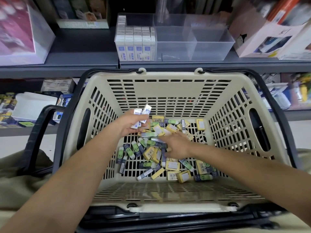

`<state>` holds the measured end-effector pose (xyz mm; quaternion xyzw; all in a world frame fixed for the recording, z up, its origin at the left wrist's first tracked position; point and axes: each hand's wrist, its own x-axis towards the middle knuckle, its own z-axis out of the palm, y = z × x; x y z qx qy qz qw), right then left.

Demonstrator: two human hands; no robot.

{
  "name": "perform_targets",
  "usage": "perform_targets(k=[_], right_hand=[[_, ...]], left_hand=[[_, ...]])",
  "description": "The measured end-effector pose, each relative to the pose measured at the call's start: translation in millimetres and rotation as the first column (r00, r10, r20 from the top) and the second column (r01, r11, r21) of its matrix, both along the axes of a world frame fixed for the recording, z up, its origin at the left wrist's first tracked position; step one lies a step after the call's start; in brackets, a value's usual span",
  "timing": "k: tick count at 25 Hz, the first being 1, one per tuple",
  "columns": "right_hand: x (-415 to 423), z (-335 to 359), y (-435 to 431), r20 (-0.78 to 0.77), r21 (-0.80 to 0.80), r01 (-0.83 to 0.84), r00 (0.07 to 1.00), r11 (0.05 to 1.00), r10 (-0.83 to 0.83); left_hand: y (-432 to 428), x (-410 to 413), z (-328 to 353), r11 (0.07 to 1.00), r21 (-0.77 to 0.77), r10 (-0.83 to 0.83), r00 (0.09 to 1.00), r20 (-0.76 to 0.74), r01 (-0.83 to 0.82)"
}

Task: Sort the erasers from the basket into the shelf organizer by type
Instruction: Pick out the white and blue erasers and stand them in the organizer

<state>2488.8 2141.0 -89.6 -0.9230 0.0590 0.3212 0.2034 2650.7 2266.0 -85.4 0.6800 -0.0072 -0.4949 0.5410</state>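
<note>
Bundle of white erasers [141, 116], long axes toward basket [168, 88] far wall, grasped by left hand [132, 124]; right hand [177, 146] palm-down, grip indiscernible.

One basket [168, 75], one organizer [210, 47], perhaps three white erasers [143, 113] held.

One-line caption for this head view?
Left hand grips white erasers over the basket; right hand reaches among yellow erasers and green erasers; shelf organizer holds a white stack at left.

In the beige basket [168, 91], yellow and green erasers [168, 158] lie jumbled on its floor; white erasers [134, 42] stand packed in the left compartment of the clear organizer [210, 47].
</note>
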Motion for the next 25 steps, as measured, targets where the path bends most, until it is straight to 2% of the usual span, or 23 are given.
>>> perform_targets(k=[2, 4, 7, 9, 11, 13, 16, 17, 19, 21, 23, 25], right_hand=[[3, -4, 23, -0.028, 0.229, -0.033, 0.999, 0.973, 0.041], [8, -7, 38, -0.021, 0.301, -0.079, 0.996, 0.950, 0.089], [7, -6, 25, 0.080, 0.097, -0.247, 0.968, 0.964, 0.240], [0, -3, -2, 0.024, -0.034, -0.312, 0.950, 0.950, 0.313], [-8, 2, -32, -0.106, -0.095, -0.294, 0.953, 0.951, 0.284], [-14, 9, -54, -0.162, -0.234, -0.288, 0.953, 0.929, 0.254], [-14, 17, -63, -0.207, -0.494, -0.288, 0.955, 0.820, 0.211], [-14, 16, -60, -0.141, -0.494, -0.271, 0.963, 0.826, 0.231], [-17, 6, -45, 0.032, -0.287, -0.275, 0.955, 0.918, 0.296], [-21, -5, -23, 0.039, -0.107, -0.401, 0.913, 0.910, 0.407], [-25, -11, -16, -0.014, -0.136, -0.504, 0.862, 0.853, 0.508], [-26, -10, -29, -0.027, -0.219, -0.506, 0.858, 0.834, 0.513]], left_hand=[[1, 3, 1, 1.000, -0.008, 0.014, 1.000, 0.006, -0.014], [0, 2, 2, 1.000, -0.018, 0.013, 1.000, 0.004, -0.013], [-1, -1, 4, 1.000, -0.028, 0.006, 1.000, -0.005, -0.006], [-1, -1, 5, 0.999, -0.030, -0.012, 1.000, -0.003, 0.012], [-1, 0, 4, 0.999, -0.016, -0.031, 1.000, -0.001, 0.031], [-1, 0, 2, 0.998, 0.002, -0.059, 0.998, -0.001, 0.059], [0, 0, 1, 0.995, 0.038, -0.097, 0.995, 0.010, 0.096], [0, 0, 1, 0.993, 0.047, -0.105, 0.994, 0.011, 0.104], [-1, -1, 1, 0.992, 0.061, -0.114, 0.993, 0.010, 0.113], [-1, -3, 1, 0.988, 0.078, -0.135, 0.991, 0.012, 0.134], [-1, -3, 2, 0.987, 0.074, -0.142, 0.990, 0.012, 0.141], [0, -1, 1, 0.992, 0.056, -0.114, 0.994, -0.003, 0.114]])
